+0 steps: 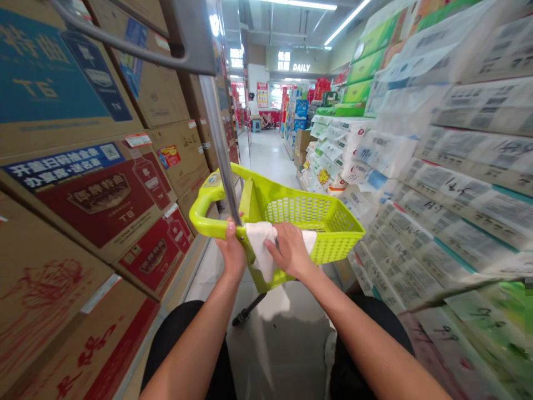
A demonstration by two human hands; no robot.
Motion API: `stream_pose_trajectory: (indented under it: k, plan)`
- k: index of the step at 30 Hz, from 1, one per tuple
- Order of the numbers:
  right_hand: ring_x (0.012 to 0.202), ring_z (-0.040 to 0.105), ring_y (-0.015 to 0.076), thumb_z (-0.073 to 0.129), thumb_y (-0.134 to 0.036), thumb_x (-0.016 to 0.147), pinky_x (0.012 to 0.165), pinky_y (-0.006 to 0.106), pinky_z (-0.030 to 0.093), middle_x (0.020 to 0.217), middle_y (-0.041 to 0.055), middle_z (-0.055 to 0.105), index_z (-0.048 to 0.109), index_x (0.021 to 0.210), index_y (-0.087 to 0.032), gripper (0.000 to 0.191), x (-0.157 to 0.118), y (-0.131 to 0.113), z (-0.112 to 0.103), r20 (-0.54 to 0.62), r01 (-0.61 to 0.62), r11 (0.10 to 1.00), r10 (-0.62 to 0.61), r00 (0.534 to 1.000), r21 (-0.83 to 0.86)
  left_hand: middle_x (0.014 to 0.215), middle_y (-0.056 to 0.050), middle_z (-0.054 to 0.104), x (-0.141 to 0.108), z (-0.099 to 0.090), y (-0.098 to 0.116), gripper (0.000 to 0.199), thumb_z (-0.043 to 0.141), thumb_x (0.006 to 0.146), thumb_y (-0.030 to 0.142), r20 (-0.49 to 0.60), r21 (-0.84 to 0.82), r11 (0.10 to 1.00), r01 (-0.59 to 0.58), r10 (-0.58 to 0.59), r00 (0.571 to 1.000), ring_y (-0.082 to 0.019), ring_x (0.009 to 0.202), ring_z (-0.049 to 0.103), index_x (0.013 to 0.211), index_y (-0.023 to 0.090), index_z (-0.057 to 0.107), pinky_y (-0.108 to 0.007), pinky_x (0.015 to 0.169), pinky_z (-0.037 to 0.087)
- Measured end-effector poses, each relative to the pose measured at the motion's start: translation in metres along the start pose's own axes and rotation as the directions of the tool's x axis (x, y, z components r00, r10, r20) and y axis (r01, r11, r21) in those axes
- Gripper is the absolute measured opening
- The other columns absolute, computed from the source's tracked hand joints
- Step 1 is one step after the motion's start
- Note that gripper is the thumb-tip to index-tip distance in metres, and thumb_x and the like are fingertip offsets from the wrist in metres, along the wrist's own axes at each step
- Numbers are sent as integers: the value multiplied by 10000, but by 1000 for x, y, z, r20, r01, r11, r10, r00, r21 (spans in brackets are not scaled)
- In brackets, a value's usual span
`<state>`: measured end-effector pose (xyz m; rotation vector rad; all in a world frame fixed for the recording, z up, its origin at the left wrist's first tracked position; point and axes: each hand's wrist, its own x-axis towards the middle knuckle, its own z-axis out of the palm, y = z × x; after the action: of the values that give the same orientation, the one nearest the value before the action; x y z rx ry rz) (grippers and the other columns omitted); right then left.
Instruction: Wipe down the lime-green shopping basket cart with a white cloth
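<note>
A lime-green plastic basket (341, 244) with a perforated body is mounted on a metal pole (220, 139). White cloth (260, 244) lies against the basket's near side and passes under my right hand (289, 247), whose fingers press it to the green plastic. To the left, my left hand (233, 250) is closed round the basket's near edge, close to the foot of the pole, with its thumb up. The basket's inside shows no items. A grey frame (191, 44) tops the pole at the upper left.
Stacked cardboard boxes (154, 147) line the left side. Packs of tissue paper (416, 222) are piled high on the right. Between them an aisle floor (268, 150) runs back towards a person (253, 105) and a blue stool (256, 125). A black-tipped leg (245, 316) stands below the basket.
</note>
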<state>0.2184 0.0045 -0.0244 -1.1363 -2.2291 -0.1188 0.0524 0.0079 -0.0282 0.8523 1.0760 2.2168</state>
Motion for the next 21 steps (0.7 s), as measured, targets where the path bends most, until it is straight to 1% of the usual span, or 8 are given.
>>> stream_pose_trajectory:
  k: [3,5,9,12,14,16,19,21]
  plan:
    - [1046,561,294,370,-559,1058,922,394,383,1105,129,664,599,1198,-176,468,8,2,0,37,12,1000,-12,999,-10,823,-46,709,6,5,-6,413,603,809,499,-16,-58,998,3,-4,1000,-175,706,635,973,154,760,-290,679,507]
    - [1008,582,282,336,-569,1068,893,380,387,1046,117,681,627,1105,-189,480,6,27,-4,90,-41,998,45,995,-50,800,-40,699,16,6,-9,396,609,779,497,-39,-93,996,11,-15,999,-164,673,619,926,155,747,-286,663,502]
    - [956,610,287,308,-518,1081,884,392,389,962,146,703,685,944,-184,522,-11,100,-16,107,-285,940,308,945,-187,759,-33,672,34,6,-10,405,582,742,522,-87,-51,999,-14,9,996,-152,664,598,848,158,727,-278,670,495]
    - [949,606,294,344,-466,1071,921,416,387,942,167,701,707,895,-175,497,-18,122,-17,37,-375,892,396,918,-252,749,-25,651,35,7,-8,436,549,752,549,-83,-17,1000,-25,23,996,-152,683,597,861,162,720,-273,689,488]
    - [951,595,286,315,-379,1076,946,420,384,946,160,700,700,917,-173,465,-15,107,-14,7,-325,917,335,942,-231,766,-23,648,31,8,-9,448,545,762,562,-71,-22,999,-30,28,997,-151,688,597,880,164,714,-272,692,486]
    - [969,581,282,285,-322,1079,952,412,390,969,144,697,682,973,-176,437,-8,75,-9,15,-200,967,205,979,-156,789,-25,657,23,9,-10,449,552,771,568,-66,-32,999,-32,30,997,-152,684,600,898,168,711,-278,689,486]
    - [1062,559,293,362,-386,1074,960,400,405,1104,142,685,638,1152,-159,366,2,23,-3,1,-42,999,42,999,-24,806,-29,677,13,6,-12,456,570,788,565,-26,-27,999,-27,26,999,-158,677,608,941,165,728,-286,682,483]
    - [1100,564,295,426,-461,1061,964,393,408,1165,140,683,612,1240,-157,399,4,6,-2,-2,-2,1000,2,1000,14,808,-32,687,9,2,-12,448,581,800,552,4,-10,999,-43,43,999,-159,673,609,947,160,741,-283,673,480]
